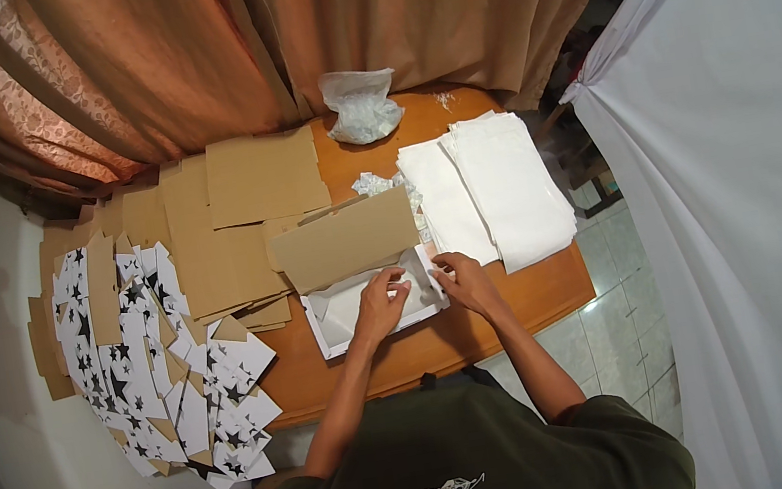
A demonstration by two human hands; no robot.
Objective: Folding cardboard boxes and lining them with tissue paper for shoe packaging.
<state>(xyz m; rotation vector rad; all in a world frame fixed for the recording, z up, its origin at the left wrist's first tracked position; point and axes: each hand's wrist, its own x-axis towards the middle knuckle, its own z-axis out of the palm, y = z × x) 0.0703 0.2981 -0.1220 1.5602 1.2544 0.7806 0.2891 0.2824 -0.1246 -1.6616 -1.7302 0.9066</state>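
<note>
A shallow cardboard box [331,338], white inside with its brown lid [345,240] raised at the far side, lies on the table in front of me. White paper [340,305] lines its floor. Over the right half of the box is my left hand [382,306], its fingers bent and the thumb a little apart from them. My right hand [468,284] is at the box's right end, fingertips and thumb closed on the side wall. Small details between the fingers are hard to make out.
Stacked white paper sheets [510,191] lie to the right, flat brown cardboard [265,177] to the left. Star-printed white boxes [120,356] pile up at the far left. Behind stands a clear plastic bag [362,107]; crumpled small pieces [370,184] lie behind the lid.
</note>
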